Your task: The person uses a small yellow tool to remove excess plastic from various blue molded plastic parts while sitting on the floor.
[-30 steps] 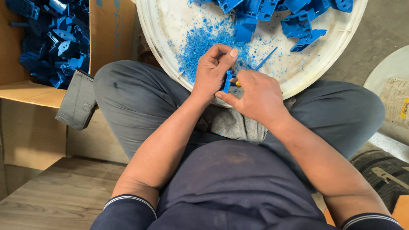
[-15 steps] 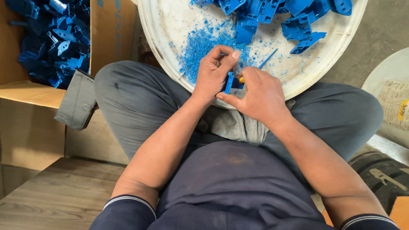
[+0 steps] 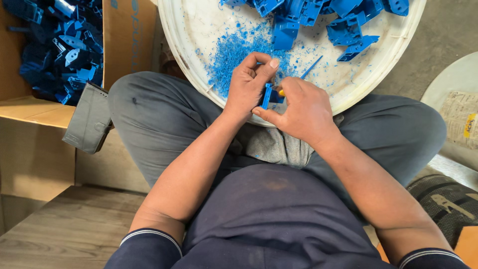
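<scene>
My left hand pinches a small blue plastic part over the near rim of a round white tray. My right hand is closed around a tool with a yellow bit showing, pressed against that part. The tool's working end is hidden by my fingers. Blue plastic shavings lie on the tray just beyond my hands. Several more blue plastic parts are piled at the tray's far side.
A cardboard box full of blue parts stands at the left, a grey wallet-like pouch leaning on it. My legs in grey trousers frame the tray. A wooden board lies at lower left, a pale round object at right.
My hands stay together on the blue part. The fingers have shifted slightly, and the part has turned a little between them.
</scene>
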